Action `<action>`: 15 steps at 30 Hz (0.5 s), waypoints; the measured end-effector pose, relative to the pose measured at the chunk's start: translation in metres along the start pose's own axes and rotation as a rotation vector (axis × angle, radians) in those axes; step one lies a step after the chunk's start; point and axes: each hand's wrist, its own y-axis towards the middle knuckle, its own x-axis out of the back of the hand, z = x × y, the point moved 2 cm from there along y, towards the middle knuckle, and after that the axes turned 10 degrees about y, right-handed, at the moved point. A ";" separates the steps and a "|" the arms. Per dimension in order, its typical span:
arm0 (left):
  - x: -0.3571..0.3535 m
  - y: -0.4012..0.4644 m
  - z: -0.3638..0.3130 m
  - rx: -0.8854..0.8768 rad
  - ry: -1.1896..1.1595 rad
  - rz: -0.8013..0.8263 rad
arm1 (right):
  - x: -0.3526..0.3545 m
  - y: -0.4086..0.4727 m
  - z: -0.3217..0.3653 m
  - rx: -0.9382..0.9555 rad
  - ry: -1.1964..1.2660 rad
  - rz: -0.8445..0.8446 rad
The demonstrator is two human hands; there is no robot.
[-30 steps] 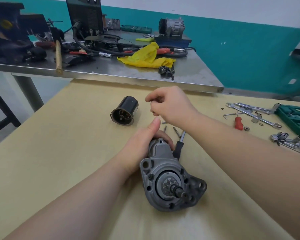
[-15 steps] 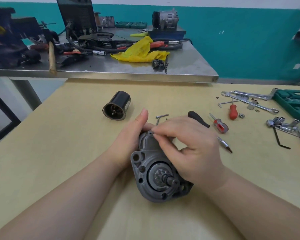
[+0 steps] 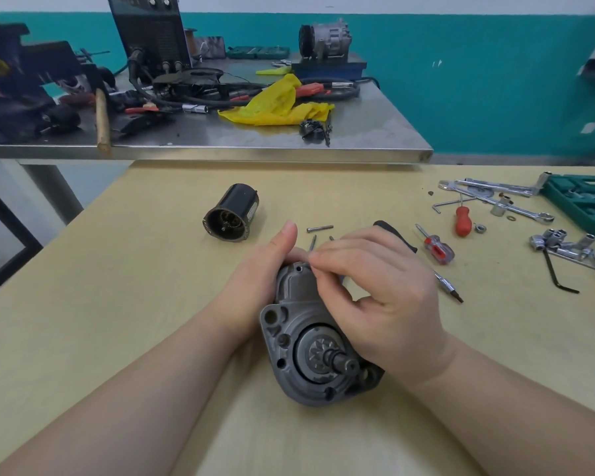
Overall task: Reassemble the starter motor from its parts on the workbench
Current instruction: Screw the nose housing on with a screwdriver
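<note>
Starter motor housing lay near the front middle of the pale wooden workbench, pinion end toward the camera. Left hand wrapped around the far left side of the housing, thumb raised straight, fingers curled behind the casting. Right hand over the top right of the housing, fingertips pinched together at its upper edge beside a small hole (whatever was pinched there too small to make out). Black cylindrical motor body on its side, apart from the housing, up and to the left, open end facing the camera. One long bolt flat on the bench just beyond the hands, and another thin pin poking out from behind the fingers. Black handle partly hidden behind the right hand. Small red-and-clear screwdriver to the right, a bit driver shaft nearer, a red-handled screwdriver farther back. Spanners, sockets on a rail, a black hex key and a green tool case along the right edge. Behind, a steel table with a yellow rag, cables, a hammer and an alternator-like unit.
</note>
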 end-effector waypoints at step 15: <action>0.009 0.000 -0.003 -0.561 0.693 -0.160 | -0.006 -0.002 -0.001 -0.100 -0.016 0.138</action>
